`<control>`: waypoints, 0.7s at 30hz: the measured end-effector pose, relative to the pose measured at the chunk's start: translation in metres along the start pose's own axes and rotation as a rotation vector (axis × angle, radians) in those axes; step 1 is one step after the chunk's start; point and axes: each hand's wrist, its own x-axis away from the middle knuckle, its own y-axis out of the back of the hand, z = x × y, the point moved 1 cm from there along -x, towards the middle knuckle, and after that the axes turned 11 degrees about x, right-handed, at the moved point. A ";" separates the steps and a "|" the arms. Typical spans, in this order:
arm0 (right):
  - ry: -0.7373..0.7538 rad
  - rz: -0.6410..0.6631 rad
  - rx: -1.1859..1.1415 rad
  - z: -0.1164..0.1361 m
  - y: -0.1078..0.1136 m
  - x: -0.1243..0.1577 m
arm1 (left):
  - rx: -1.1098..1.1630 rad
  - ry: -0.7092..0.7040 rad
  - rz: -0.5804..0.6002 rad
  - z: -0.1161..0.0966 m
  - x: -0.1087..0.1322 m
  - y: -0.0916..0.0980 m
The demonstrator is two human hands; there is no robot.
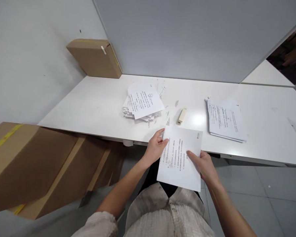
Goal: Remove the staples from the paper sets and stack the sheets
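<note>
A printed white sheet (181, 164) is held between my two hands at the table's front edge, tilted over my lap. My left hand (156, 147) pinches its left edge near the top corner. On the right side, my right hand (204, 164) grips the sheet with the thumb on top and fingers beneath. Just beyond the sheet lies a cream stapler (182, 116). Behind my left hand is an untidy pile of printed papers (145, 100). A neater paper stack (225, 120) rests farther right.
A cardboard box (96, 59) stands at the table's back left corner against a grey partition (175, 39). Large cardboard boxes (32, 161) fill the floor left of the white table (88, 108). Small paper scraps lie near the stapler.
</note>
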 end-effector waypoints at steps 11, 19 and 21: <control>0.013 -0.127 -0.035 -0.003 0.010 -0.007 | -0.335 -0.103 0.021 -0.007 -0.040 -0.022; 0.058 -0.163 0.003 0.001 0.017 -0.016 | -0.348 -0.089 0.067 -0.004 -0.063 -0.031; 0.051 -0.169 -0.001 0.002 0.017 -0.016 | -0.347 -0.087 0.075 -0.005 -0.065 -0.033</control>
